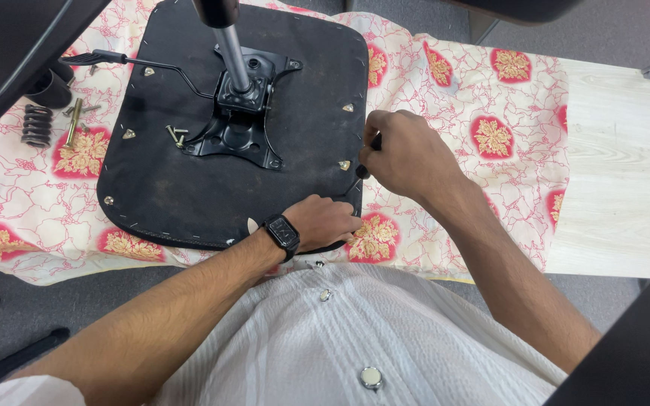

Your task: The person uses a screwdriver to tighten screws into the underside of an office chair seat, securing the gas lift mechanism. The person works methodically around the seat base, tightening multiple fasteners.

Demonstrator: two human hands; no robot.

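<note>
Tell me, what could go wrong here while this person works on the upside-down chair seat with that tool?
The tool in the right hand works close beside the left hand at the edge of the seat base; a slip could jab those fingers. The loose screws lying on the base might roll off if it shifts. The seat's near edge looks to reach the edge of the table, so hard pressing may tip it.

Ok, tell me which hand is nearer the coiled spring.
Left. The left hand rests on the seat base's near edge, far right of the spring; the right hand, gripping a dark tool, is farther right.
</note>
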